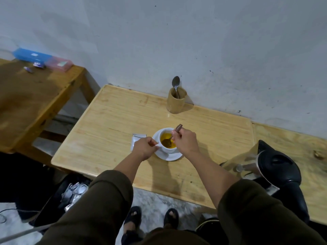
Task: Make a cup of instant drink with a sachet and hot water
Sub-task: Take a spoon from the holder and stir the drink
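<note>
A white cup (169, 149) stands on a white saucer (169, 157) in the middle of the wooden table (109, 121). Yellow-orange liquid fills the cup. My left hand (144, 147) pinches the cup's handle on its left side. My right hand (185, 141) grips a metal spoon (177, 130) whose bowl dips into the drink. A torn silvery sachet (137, 139) lies flat on the table just left of the saucer, partly hidden behind my left hand.
A black and steel electric kettle (276, 165) stands at the table's right edge. A wooden holder (176, 103) with a spoon sits by the wall. A lower table (31, 103) at left carries blue and pink boxes. A bin with silvery wrappers (74, 193) sits below.
</note>
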